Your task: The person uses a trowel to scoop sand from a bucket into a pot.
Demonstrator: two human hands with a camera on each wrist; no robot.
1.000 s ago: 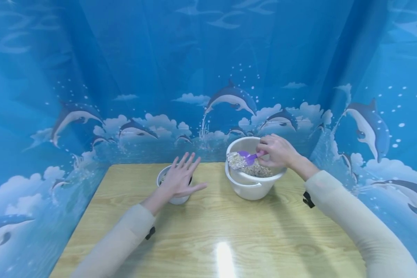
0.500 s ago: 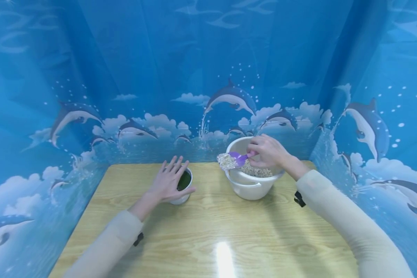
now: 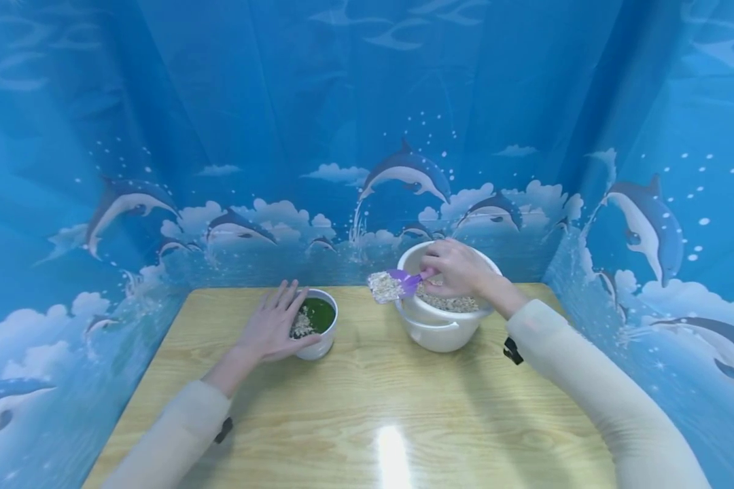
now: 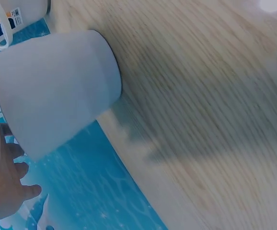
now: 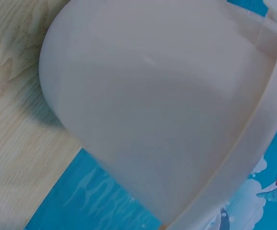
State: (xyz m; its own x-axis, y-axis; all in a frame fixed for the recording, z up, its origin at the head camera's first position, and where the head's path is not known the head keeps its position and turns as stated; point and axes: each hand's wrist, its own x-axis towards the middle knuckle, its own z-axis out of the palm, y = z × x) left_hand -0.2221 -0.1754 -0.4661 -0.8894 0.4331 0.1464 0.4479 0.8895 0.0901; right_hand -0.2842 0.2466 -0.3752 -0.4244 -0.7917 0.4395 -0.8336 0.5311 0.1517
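My left hand point(image 3: 270, 329) lies at the left rim of a small white pot point(image 3: 319, 348), its fingers extended and thumb spread along the near side. The pot is dark green inside, with pale granules point(image 3: 301, 324) at the left. In the left wrist view the pot's smooth side point(image 4: 57, 91) fills the upper left, several fingertips point(image 4: 30, 191) below it. My right hand point(image 3: 459, 268) grips the handle of a small purple shovel point(image 3: 408, 281), whose blade carries a heap of pale flaky granules point(image 3: 385, 286). That blade hangs just left of the white bucket's rim.
A white bucket point(image 3: 443, 337) with a handle stands at the back right of the wooden table point(image 3: 355, 407), holding more granules point(image 3: 461, 303). Its wall fills the right wrist view. Blue dolphin-print curtains point(image 3: 269, 136) enclose the table's back and sides.
My right hand has carried the loaded shovel left, from over the bucket to past its rim. My left hand has drawn back left from above the pot, uncovering its inside.
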